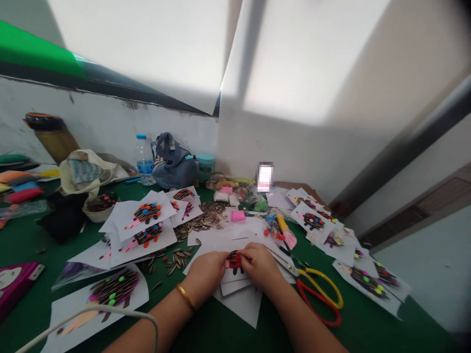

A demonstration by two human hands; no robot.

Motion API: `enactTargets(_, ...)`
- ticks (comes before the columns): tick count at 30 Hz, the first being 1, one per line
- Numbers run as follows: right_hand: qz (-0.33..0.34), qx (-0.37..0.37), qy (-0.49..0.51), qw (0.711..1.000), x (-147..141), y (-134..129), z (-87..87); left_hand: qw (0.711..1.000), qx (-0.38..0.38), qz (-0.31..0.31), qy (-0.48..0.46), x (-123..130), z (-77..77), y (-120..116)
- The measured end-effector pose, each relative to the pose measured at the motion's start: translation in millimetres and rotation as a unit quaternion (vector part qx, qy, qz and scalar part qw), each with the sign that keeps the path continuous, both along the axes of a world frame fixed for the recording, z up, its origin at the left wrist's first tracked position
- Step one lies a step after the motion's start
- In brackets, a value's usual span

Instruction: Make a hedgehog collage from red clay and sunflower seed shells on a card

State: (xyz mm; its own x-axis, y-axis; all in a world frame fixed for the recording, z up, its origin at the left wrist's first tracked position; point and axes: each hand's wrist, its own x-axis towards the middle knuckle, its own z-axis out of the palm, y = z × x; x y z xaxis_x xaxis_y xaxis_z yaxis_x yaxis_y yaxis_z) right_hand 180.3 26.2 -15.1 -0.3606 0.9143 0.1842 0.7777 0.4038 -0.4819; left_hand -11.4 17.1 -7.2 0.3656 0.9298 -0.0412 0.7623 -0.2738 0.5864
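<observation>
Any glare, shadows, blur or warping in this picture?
Head view, bright light and broad shadows cross the pale panel; head view, the green table darkens bottom right; head view, wide-angle stretching near the edges; head view, a bright patch at the back is pixelated; head view, the small red piece, low centre, shows little fine detail.

The bench (pixel 368 326) is green, the bracelet (pixel 186 297) gold, the figure (pixel 234 260) red and dark-striped, the scissors (pixel 295 271) yellow- and red-handled.

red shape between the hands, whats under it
Under the red shape is a white sheet, with more white paper beneath, on the green tabletop. The left hand and right hand cover parts; whatever lies between the sheets cannot be seen.
</observation>
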Motion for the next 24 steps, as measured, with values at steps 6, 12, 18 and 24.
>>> enactTargets(6, 0.012, 0.006, 0.007, 1.000, 0.3, 0.1, -3.6, 0.996, -0.025, -0.015, 0.089, 2.5, 7.9, -0.3)
enactTargets(12, 0.009, -0.003, 0.027, 1.000, 0.7, 0.9, -3.1, 0.996, -0.012, -0.019, 0.088, 1.7, 4.8, -0.2)
enactTargets(18, -0.031, -0.006, 0.044, 0.998, 6.6, 5.0, -3.6, 0.996, 0.016, -0.019, 0.080, 0.6, 2.4, -0.2)
enactTargets(24, -0.022, -0.002, 0.032, 0.999, 5.4, 5.9, -5.2, 0.997, 0.013, -0.015, 0.080, 0.6, 1.2, 0.3)
